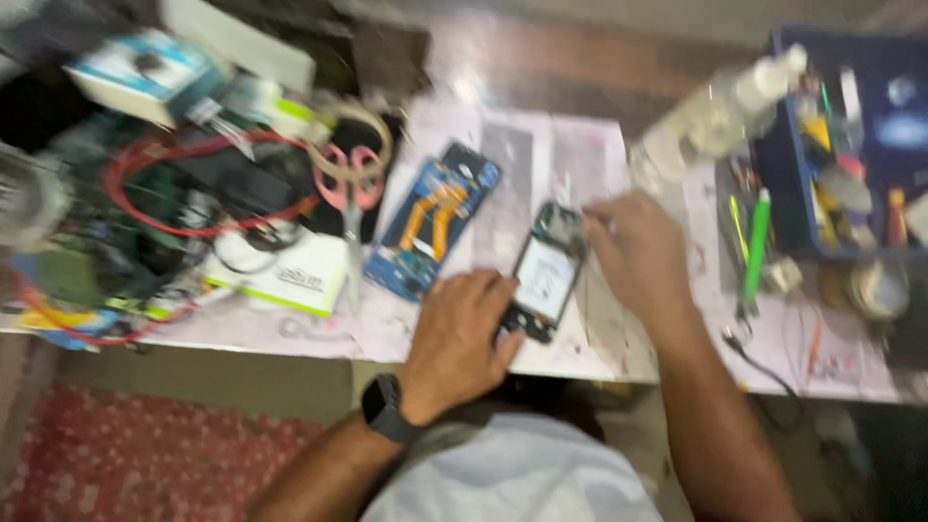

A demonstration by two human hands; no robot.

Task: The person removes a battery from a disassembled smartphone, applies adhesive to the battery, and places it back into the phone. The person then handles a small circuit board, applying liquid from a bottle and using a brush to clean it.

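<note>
1. Hands are working on an opened phone (546,275) lying on the paper-covered workbench (599,164), near its front edge.
2. The left hand (462,338), with a dark watch (385,409) at the wrist, is pressing down on the phone's lower end, fingers curled onto it and pinning it flat.
3. The right hand (638,253) is bearing on the phone's top edge with fingers pinched narrow; blur is hiding whether a small tool is between them.
4. Judging by this, disassembly or refitting at the top end is under way; the next move is calling for fine, steady fingertip work.
5. A blue circuit board (437,220) is lying just left of the phone, with pink-handled scissors (351,188) beyond it.
</note>
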